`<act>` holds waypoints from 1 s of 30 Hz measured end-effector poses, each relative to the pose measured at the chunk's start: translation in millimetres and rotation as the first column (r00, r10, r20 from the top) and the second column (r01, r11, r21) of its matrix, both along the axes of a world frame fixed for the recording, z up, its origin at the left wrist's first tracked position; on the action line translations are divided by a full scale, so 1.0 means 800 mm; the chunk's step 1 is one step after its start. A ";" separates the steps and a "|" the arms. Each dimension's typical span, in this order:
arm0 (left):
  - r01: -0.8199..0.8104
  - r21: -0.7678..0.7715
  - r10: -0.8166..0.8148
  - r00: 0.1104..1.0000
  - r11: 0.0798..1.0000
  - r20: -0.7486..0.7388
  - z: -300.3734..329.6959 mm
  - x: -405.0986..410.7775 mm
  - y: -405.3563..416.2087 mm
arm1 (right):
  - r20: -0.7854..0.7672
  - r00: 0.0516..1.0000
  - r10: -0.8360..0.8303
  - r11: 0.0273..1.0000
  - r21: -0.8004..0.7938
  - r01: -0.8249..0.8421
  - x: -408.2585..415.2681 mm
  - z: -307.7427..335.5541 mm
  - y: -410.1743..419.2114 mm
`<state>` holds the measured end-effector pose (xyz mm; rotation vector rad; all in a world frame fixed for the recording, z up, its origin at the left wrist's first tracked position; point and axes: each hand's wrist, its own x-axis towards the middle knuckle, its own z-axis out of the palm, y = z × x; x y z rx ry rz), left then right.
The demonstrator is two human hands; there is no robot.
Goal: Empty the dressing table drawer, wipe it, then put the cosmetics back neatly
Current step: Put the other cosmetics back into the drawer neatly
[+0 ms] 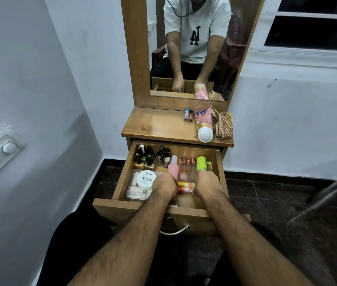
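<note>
left hand (164, 185) and right hand (205, 183) curled low in open drawer (122, 178), apparently gripping orange tubes (186, 187), grasp partly hidden | step: restocking, nearly full | next: fetch pink tube (203, 120), small sticks (188, 114) from far tabletop
</note>
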<state>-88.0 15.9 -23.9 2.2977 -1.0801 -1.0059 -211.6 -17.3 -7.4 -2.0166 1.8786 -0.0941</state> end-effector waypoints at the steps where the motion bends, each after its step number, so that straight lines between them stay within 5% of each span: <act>1: 0.005 -0.003 -0.005 1.000 1.000 0.003 -0.001 0.000 -0.001 | 0.000 1.000 -0.001 1.000 0.004 0.001 0.000 0.000 0.000; 12: -0.012 -0.089 0.017 0.998 0.996 0.067 0.005 0.006 0.002 | -0.026 1.000 0.015 0.999 -0.042 -0.016 -0.005 0.001 0.000; 18: -0.092 -0.224 0.079 0.995 0.970 -0.066 0.019 0.015 0.001 | -0.020 1.000 0.023 0.985 -0.172 -0.026 -0.005 0.007 -0.009; 25: -0.126 -0.275 0.071 0.977 0.953 -0.200 0.048 0.017 -0.002 | 0.022 0.999 0.032 0.993 -0.117 -0.029 -0.005 0.008 -0.020; 30: -0.069 -0.320 0.031 0.992 0.945 -0.124 0.054 0.023 -0.018 | 0.106 0.990 0.088 0.988 -0.137 -0.073 0.000 0.035 -0.029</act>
